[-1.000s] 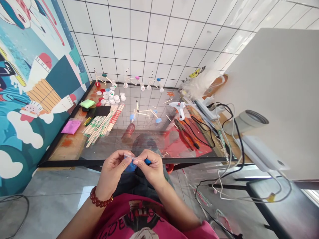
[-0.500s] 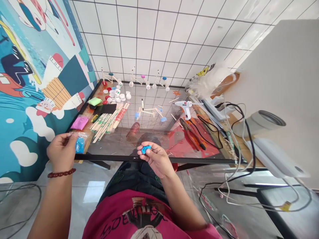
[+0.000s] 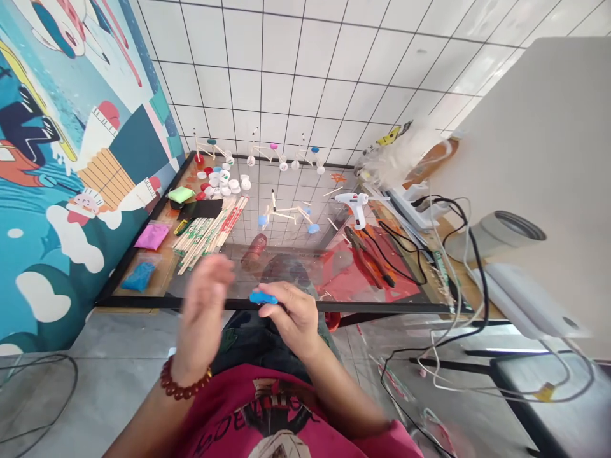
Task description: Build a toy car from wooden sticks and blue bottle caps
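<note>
My right hand (image 3: 292, 315) pinches a small lump of blue clay (image 3: 263, 297) at the near edge of the glass table (image 3: 286, 267). My left hand (image 3: 203, 312) is smeared by motion just left of the clay, its fingers loosely spread and nothing seen in them. A clear bag of blue clay (image 3: 138, 277) lies on the table's left near corner, apart from both hands.
On the table are a bundle of chopsticks (image 3: 210, 232), bottle caps (image 3: 222, 181), green clay (image 3: 181, 194), a pink clay bag (image 3: 151, 235), stick-and-cap models (image 3: 286, 213), a white glue gun (image 3: 354, 205), pliers (image 3: 367, 254) and black cables (image 3: 420, 254). A white board (image 3: 539, 165) stands on the right.
My left hand set the blue clay bag down on the table's left corner and swung back toward my right hand. The right hand still holds the blue lump.
</note>
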Demonstrator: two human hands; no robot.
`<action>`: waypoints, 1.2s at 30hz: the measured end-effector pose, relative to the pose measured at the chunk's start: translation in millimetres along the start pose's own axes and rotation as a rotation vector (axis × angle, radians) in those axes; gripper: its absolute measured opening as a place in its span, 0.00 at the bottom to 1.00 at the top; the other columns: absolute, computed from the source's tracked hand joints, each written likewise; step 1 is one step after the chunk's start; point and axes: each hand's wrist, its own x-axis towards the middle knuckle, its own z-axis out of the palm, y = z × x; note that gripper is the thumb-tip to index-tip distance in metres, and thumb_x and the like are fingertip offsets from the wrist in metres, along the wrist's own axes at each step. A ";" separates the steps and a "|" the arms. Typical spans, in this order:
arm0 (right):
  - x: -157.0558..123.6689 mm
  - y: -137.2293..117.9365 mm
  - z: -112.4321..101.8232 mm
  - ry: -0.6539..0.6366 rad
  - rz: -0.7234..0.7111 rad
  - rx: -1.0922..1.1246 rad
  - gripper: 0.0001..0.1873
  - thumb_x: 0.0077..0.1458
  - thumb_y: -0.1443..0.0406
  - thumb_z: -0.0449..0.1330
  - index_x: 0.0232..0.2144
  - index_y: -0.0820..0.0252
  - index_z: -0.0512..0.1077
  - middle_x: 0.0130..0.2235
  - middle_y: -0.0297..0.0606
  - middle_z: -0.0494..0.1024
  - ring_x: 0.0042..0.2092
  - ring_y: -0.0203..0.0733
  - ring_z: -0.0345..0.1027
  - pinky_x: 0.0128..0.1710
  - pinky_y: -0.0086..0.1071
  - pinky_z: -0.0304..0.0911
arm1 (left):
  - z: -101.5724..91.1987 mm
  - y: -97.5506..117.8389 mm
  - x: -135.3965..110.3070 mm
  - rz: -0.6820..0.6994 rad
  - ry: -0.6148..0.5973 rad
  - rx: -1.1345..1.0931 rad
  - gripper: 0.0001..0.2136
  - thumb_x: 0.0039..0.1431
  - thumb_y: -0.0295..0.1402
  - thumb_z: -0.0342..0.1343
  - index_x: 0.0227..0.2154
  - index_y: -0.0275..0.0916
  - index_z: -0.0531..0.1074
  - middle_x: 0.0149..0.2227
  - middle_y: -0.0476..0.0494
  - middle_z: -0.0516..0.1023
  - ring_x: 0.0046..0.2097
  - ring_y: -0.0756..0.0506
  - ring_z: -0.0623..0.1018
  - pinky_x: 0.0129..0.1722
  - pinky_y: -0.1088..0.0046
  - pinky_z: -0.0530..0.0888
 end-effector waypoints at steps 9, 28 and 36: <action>12.4 -1.5 -35.1 -0.141 -0.269 -0.419 0.29 0.68 0.62 0.60 0.68 0.45 0.62 0.67 0.47 0.68 0.66 0.50 0.64 0.64 0.51 0.65 | 42.4 -15.1 0.0 -0.288 -0.257 -0.167 0.15 0.51 0.46 0.71 0.32 0.38 0.84 0.34 0.42 0.84 0.38 0.43 0.81 0.44 0.65 0.80; 6.0 -5.2 -33.5 -0.104 -0.157 -0.244 0.42 0.53 0.60 0.74 0.66 0.48 0.62 0.58 0.45 0.78 0.61 0.50 0.72 0.65 0.49 0.65 | 41.5 -18.7 2.6 -0.461 -0.189 -0.299 0.13 0.31 0.28 0.78 0.23 0.36 0.81 0.33 0.41 0.86 0.35 0.45 0.83 0.41 0.66 0.81; 9.0 7.2 -34.6 -0.197 -0.247 -0.291 0.25 0.64 0.66 0.64 0.61 0.43 0.72 0.55 0.41 0.81 0.55 0.45 0.77 0.55 0.41 0.73 | 38.2 -18.7 -1.6 -0.393 -0.363 -0.152 0.16 0.51 0.39 0.71 0.43 0.40 0.84 0.44 0.39 0.86 0.46 0.41 0.83 0.53 0.61 0.78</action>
